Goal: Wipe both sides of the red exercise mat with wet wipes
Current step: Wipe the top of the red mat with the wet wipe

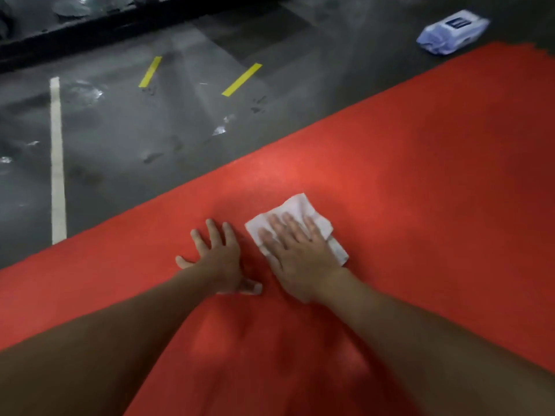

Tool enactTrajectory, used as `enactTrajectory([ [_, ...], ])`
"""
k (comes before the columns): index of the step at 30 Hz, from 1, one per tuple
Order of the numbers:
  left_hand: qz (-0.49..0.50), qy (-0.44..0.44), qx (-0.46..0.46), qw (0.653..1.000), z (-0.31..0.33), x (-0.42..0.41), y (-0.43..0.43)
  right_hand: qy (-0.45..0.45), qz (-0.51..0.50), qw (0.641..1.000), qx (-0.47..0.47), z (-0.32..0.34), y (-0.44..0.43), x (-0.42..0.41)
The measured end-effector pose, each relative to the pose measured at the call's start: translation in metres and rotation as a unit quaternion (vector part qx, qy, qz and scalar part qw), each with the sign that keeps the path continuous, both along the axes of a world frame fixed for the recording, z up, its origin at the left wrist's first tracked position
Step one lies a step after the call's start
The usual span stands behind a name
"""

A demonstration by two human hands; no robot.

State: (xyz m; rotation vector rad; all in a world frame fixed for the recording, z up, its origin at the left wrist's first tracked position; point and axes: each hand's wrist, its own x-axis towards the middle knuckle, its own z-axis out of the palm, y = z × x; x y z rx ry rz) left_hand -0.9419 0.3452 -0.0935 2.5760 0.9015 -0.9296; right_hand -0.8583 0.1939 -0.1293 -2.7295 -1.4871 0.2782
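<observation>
My right grip (295, 256), fingers flat, presses a crumpled white wet wipe (295, 205) onto the wide red foam exercise mat (420, 160), mid-surface; my left grip (219, 259) rests open just left. Upper side seems under way; next, sweep farther right.

Single view. The head-worn wide-angle camera looks forward and down over the red mat (420, 163) at close range: left hand (216, 259) and right hand (297, 259) sit near frame centre. The grey floor (135, 130) fills the upper left. The frame appears slightly rolled, though blur limits certainty.
</observation>
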Motion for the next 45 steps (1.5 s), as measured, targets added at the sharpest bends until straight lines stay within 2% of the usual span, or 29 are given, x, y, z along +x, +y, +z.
enactTrajectory([
  [4, 0.002, 0.003, 0.000, 1.000, 0.004, 0.004, -0.002, 0.028, 0.027, 0.998, -0.048, 0.007, -0.017, 0.006],
  [6, 0.007, -0.002, 0.000, 1.000, 0.002, 0.003, 0.000, 0.010, 0.019, 0.999, -0.027, 0.007, -0.015, 0.011],
  [12, 0.006, -0.025, -0.009, 1.000, -0.002, 0.000, 0.003, -0.069, -0.105, 0.992, 0.015, -0.003, 0.011, 0.026],
  [14, 0.008, -0.030, -0.004, 1.000, 0.001, 0.000, 0.002, -0.063, -0.051, 0.997, 0.017, -0.010, 0.010, 0.014],
  [17, 0.014, -0.052, 0.019, 0.998, 0.005, -0.004, -0.007, -0.023, 0.110, 0.994, 0.007, -0.008, -0.013, 0.013],
  [18, 0.007, -0.067, 0.030, 0.997, 0.003, -0.006, -0.012, -0.021, 0.123, 0.992, -0.003, -0.004, -0.017, 0.026],
  [22, -0.024, -0.107, 0.057, 0.992, -0.006, -0.025, -0.036, -0.053, -0.003, 0.998, -0.029, 0.001, -0.016, 0.036],
  [23, -0.021, -0.106, 0.049, 0.993, -0.008, -0.028, -0.037, -0.059, 0.014, 0.998, -0.013, -0.002, -0.018, 0.022],
  [25, 0.002, -0.095, 0.017, 0.995, -0.010, -0.029, -0.038, -0.043, 0.113, 0.993, 0.008, -0.006, -0.035, -0.007],
  [27, 0.002, -0.080, -0.009, 0.997, -0.012, -0.026, -0.036, -0.021, 0.156, 0.987, 0.015, -0.003, -0.046, 0.001],
  [28, -0.005, -0.073, -0.012, 0.997, -0.013, -0.027, -0.036, -0.025, 0.129, 0.991, 0.024, -0.001, -0.042, 0.013],
  [30, -0.013, -0.076, 0.001, 0.997, -0.015, -0.029, -0.036, -0.062, 0.010, 0.998, 0.013, 0.002, -0.030, 0.026],
  [32, -0.010, -0.087, 0.016, 0.996, -0.014, -0.032, -0.039, -0.074, -0.028, 0.997, 0.006, -0.001, -0.027, 0.011],
  [36, -0.005, -0.101, 0.024, 0.995, -0.008, -0.034, -0.047, -0.003, 0.135, 0.991, 0.008, -0.005, -0.062, -0.028],
  [38, 0.005, -0.119, 0.042, 0.992, -0.007, -0.038, -0.055, -0.014, 0.108, 0.994, 0.010, 0.000, -0.061, -0.007],
  [41, -0.006, -0.161, 0.078, 0.984, -0.011, -0.048, -0.077, -0.038, -0.012, 0.999, -0.001, 0.003, -0.055, -0.005],
  [43, -0.018, -0.188, 0.087, 0.978, -0.014, -0.061, -0.090, -0.047, 0.024, 0.998, 0.020, -0.005, -0.062, -0.033],
  [45, -0.034, -0.198, 0.062, 0.978, -0.014, -0.075, -0.099, -0.018, 0.114, 0.993, 0.013, -0.005, -0.079, -0.046],
])
